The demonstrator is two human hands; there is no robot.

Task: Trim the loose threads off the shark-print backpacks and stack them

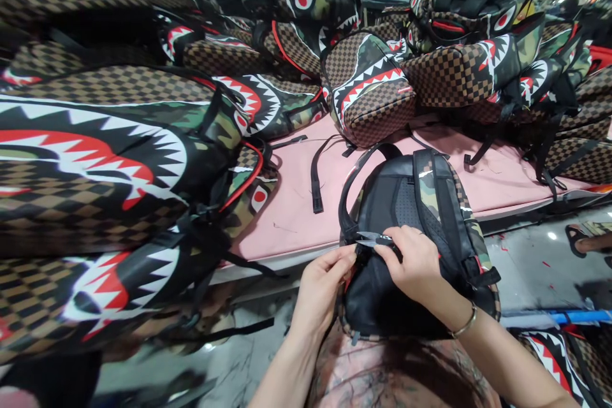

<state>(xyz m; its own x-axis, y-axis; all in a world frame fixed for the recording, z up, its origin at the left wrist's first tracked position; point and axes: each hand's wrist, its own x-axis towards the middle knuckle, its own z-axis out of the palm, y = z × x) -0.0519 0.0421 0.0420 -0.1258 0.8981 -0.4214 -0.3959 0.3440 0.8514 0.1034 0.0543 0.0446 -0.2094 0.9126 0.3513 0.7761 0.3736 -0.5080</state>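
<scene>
The right hand grips small scissors with pointed silver metal blades, held at the left edge of a padded black backpack with camouflage and brown-checked trim. The left hand, fingertips pinched together, grasps a dark bit of that edge, while the backpack leans, straps up, against the long pink-topped bench bearing shark-mouth printed checked backpacks.
</scene>
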